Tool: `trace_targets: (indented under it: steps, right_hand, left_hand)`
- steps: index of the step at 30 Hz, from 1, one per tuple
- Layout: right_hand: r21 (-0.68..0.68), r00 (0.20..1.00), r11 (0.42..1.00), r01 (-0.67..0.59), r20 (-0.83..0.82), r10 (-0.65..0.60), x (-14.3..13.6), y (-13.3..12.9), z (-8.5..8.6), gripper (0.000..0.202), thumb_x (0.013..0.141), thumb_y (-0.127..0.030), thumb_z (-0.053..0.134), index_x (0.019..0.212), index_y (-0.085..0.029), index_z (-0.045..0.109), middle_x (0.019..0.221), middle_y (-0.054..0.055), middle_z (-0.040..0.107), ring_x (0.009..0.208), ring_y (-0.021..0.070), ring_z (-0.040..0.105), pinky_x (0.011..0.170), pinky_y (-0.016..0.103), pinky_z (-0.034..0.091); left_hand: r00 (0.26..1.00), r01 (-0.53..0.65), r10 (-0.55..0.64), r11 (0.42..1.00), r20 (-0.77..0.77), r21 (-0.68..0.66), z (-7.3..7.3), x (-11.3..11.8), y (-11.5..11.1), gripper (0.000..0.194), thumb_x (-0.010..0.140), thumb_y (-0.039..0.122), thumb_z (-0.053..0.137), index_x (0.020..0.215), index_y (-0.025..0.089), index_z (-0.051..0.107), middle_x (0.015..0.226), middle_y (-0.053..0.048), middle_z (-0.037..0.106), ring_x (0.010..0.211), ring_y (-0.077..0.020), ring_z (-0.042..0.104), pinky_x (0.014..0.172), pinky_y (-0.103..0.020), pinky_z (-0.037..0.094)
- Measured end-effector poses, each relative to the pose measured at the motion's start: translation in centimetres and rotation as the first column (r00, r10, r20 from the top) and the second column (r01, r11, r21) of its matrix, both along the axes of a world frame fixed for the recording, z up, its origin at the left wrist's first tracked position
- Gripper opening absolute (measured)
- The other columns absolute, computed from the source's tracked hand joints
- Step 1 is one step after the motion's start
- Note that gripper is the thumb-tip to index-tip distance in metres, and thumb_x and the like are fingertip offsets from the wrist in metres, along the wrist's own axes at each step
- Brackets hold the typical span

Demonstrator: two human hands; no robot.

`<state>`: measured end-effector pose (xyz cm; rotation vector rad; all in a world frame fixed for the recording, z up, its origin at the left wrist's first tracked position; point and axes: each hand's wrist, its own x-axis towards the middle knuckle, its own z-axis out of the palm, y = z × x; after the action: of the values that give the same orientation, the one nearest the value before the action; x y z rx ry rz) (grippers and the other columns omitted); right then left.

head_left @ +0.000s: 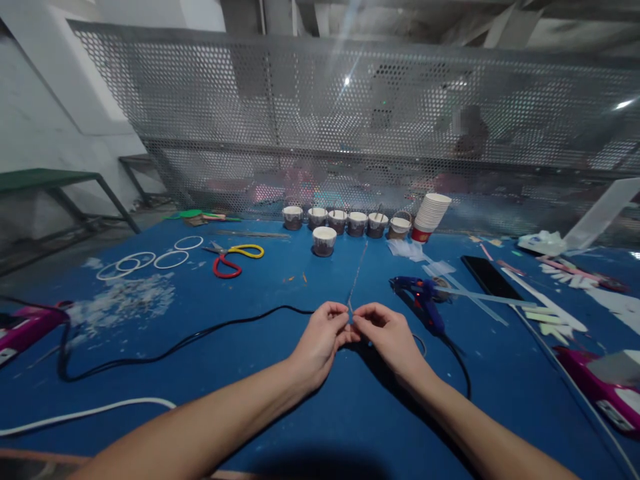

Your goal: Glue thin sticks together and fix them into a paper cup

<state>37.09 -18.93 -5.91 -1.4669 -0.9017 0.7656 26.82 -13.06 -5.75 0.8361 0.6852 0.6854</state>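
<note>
Near the middle of the blue table, my left hand (323,340) and my right hand (385,333) meet with fingertips pinched close together. Between them rises the near end of a thin, pale, wire-like strand (356,273), which runs away from me toward the far side. Whether both hands grip it is hard to make out, as the fingers cover its end. Just right of my right hand lies a blue hot glue gun (423,297) with a clear glue stick in its back. Beyond my hands stands a small paper cup (324,241) with a dark lower part.
Several similar cups (357,224) line the back, beside a stack of white cups (433,213). Scissors (227,257) and white rings (171,259) lie left. A black cord (200,333) crosses the left side. A phone (490,279) rests right. A perforated metal screen (320,120) closes the far edge.
</note>
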Motion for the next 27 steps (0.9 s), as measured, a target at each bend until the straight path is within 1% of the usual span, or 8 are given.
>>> trace_targets:
  steps: [4,7,10,14,18,21,24,27]
  right_hand:
    - [-0.015,0.999,1.0,0.027,0.026,-0.027,-0.02,-0.09,0.09,0.014,0.062,-0.031,0.063,0.064,-0.017,0.062,0.06,0.0,0.061,0.054,0.0134,0.053,0.052,0.025,0.041]
    - [-0.029,0.999,0.999,0.031,0.032,-0.03,-0.03,-0.14,0.13,0.015,0.062,-0.031,0.063,0.065,-0.017,0.063,0.058,-0.001,0.059,0.051,0.0121,0.05,0.049,0.024,0.039]
    - [-0.031,0.999,0.999,0.02,0.033,-0.019,-0.02,-0.11,0.14,0.014,0.064,-0.03,0.063,0.066,-0.016,0.063,0.057,-0.001,0.059,0.051,0.0117,0.05,0.049,0.023,0.039]
    - [-0.021,0.999,1.0,-0.002,0.044,0.003,-0.05,-0.07,0.13,0.011,0.065,-0.027,0.062,0.066,-0.016,0.062,0.059,-0.001,0.061,0.053,0.0122,0.052,0.051,0.023,0.04]
    - [-0.018,0.999,1.0,-0.005,0.034,0.005,-0.06,-0.14,0.07,0.011,0.065,-0.027,0.062,0.066,-0.016,0.062,0.06,0.0,0.061,0.054,0.0124,0.053,0.052,0.024,0.041]
    - [-0.011,0.999,1.0,-0.011,0.04,0.011,0.04,-0.15,-0.01,0.012,0.066,-0.028,0.062,0.066,-0.016,0.062,0.06,0.0,0.062,0.055,0.0129,0.054,0.053,0.024,0.041]
    - [-0.006,0.998,1.0,-0.022,0.064,0.022,0.18,-0.13,0.0,0.012,0.067,-0.028,0.061,0.067,-0.016,0.062,0.061,0.001,0.063,0.057,0.013,0.055,0.055,0.024,0.041]
    - [-0.014,0.998,1.0,-0.028,0.061,0.029,0.27,-0.18,0.08,0.012,0.067,-0.028,0.061,0.068,-0.016,0.062,0.063,0.001,0.064,0.058,0.0131,0.056,0.055,0.023,0.041]
  left_hand:
    - [0.996,-0.023,0.029,0.997,-0.079,0.079,-0.25,-0.05,0.2,0.011,0.066,0.012,0.064,0.07,0.014,0.054,0.066,0.0,0.055,0.056,-0.0092,0.055,0.053,-0.022,0.048]
    - [0.991,-0.029,0.048,0.988,-0.124,0.15,-0.57,-0.04,0.41,0.01,0.064,0.013,0.064,0.068,0.014,0.055,0.063,0.002,0.056,0.048,-0.0059,0.05,0.046,-0.018,0.041]
    - [0.99,-0.014,0.04,0.982,-0.134,0.19,-0.88,0.03,0.48,0.009,0.063,0.013,0.062,0.068,0.014,0.054,0.058,0.003,0.054,0.041,-0.0043,0.046,0.043,-0.018,0.035]
    - [0.993,0.003,0.022,0.978,-0.119,0.208,-0.97,0.1,0.27,0.011,0.063,0.012,0.061,0.07,0.015,0.053,0.057,0.004,0.054,0.043,-0.0065,0.049,0.045,-0.02,0.039]
    - [0.991,0.024,0.004,0.979,-0.133,0.203,-0.69,0.02,0.03,0.012,0.065,0.013,0.06,0.077,0.014,0.057,0.061,0.002,0.057,0.046,-0.0079,0.053,0.049,-0.022,0.042]
    - [0.989,0.031,0.002,0.975,-0.15,0.221,-0.56,-0.08,0.04,0.007,0.065,0.015,0.061,0.071,0.013,0.058,0.064,-0.001,0.059,0.05,-0.0087,0.053,0.049,-0.022,0.043]
    - [0.984,0.029,0.015,0.969,-0.176,0.245,-0.59,-0.15,0.22,0.005,0.065,0.015,0.061,0.066,0.013,0.057,0.059,0.0,0.056,0.047,-0.0087,0.052,0.044,-0.021,0.042]
    - [0.983,0.039,0.01,0.964,-0.184,0.262,-0.62,-0.15,0.44,0.004,0.065,0.015,0.061,0.065,0.013,0.057,0.057,0.001,0.055,0.046,-0.0085,0.052,0.044,-0.021,0.042]
